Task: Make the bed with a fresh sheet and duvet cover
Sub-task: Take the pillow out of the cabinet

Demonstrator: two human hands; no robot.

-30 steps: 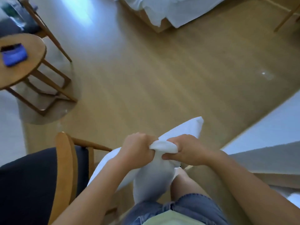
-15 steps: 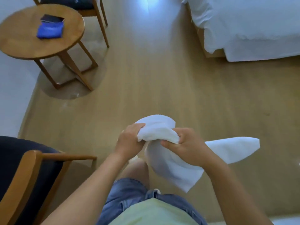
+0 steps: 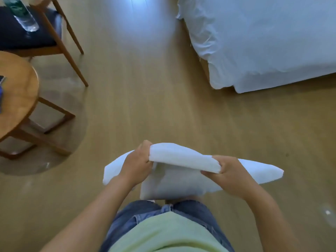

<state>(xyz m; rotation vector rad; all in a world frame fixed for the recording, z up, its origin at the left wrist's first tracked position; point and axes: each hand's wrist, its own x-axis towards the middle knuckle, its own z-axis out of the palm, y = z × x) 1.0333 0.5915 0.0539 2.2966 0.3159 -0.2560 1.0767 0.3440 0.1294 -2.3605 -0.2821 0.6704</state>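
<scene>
Folded white sheet [image 3: 182,161] hangs in the air in front of the person's waist, above the wooden floor [image 3: 145,91] and well apart from the bed [image 3: 263,42]. Its thick folded top edge is stretched between the two hands. The left hand [image 3: 138,165] grips the left end of that edge, fingers curled over the top of the cloth. The right hand [image 3: 231,174] pinches the right end, thumb underneath and fingers wrapped over. A loose flap sticks out beyond each wrist, one to the left and a longer, pointed one to the right, while more cloth sags below the hands towards the denim shorts [image 3: 163,210] and the pale green shirt [image 3: 163,235]. The bed fills the upper right corner of the view, its white covering rumpled along the near side and hanging down at the corner. At the left edge stands a round wooden table [image 3: 17,99], and behind it a wooden chair [image 3: 60,39] with a dark seat on which a clear plastic bottle [image 3: 23,16] lies.
</scene>
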